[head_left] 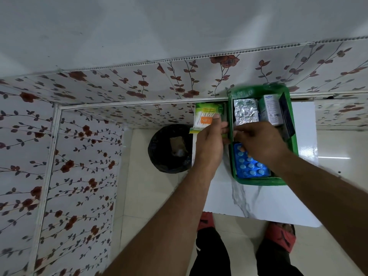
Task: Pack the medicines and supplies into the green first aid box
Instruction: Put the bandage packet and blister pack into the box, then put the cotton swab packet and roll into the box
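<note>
Stood right of centre on the white table: green first aid box, already holding blue blister pack, silver strip, white carton. Clamped in left hand beside its left wall, probably for packing next: cotton swab packet. Reached inside, right hand; grip impossible to tell.

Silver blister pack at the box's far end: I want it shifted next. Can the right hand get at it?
Probably yes: the right hand is already over the green box, the silver blister pack lies uncovered just beyond its fingers.
</note>
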